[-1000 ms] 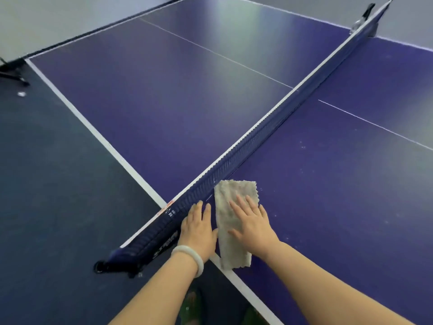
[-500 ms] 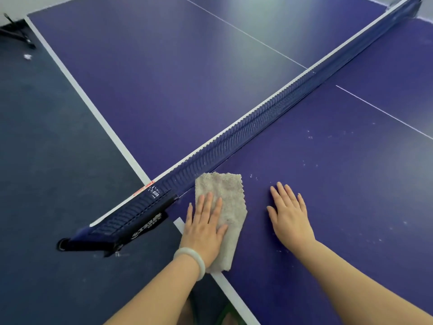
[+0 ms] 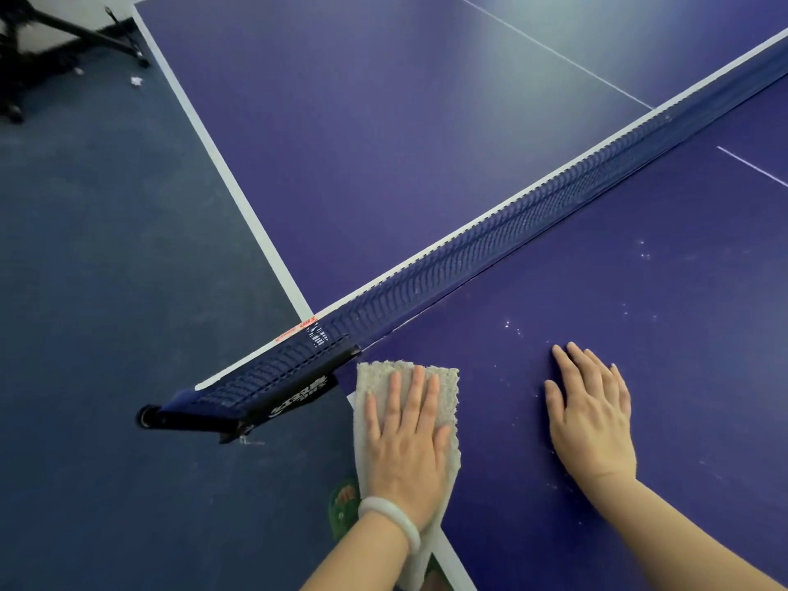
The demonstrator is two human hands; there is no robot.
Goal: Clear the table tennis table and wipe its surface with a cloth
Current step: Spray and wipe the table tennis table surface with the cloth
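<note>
The blue table tennis table (image 3: pixel 639 377) fills the right and upper part of the head view. A folded beige cloth (image 3: pixel 443 379) lies at the table's near side edge, just beside the net post. My left hand (image 3: pixel 407 437) presses flat on the cloth with straight fingers. My right hand (image 3: pixel 590 415) lies flat on the bare blue surface to the right of the cloth, fingers straight and holding nothing. White specks dot the surface beyond my right hand.
The dark blue net (image 3: pixel 490 245) runs diagonally from its clamp (image 3: pixel 239 403) at the near edge to the upper right. Dark blue floor lies to the left. A black wheeled frame (image 3: pixel 64 40) stands at the far upper left. A green shoe (image 3: pixel 341 501) shows under my left wrist.
One second ago my right hand lay on the cloth; it moved off to the right onto bare table and my left hand took over the cloth. The view shifted closer and lower.
</note>
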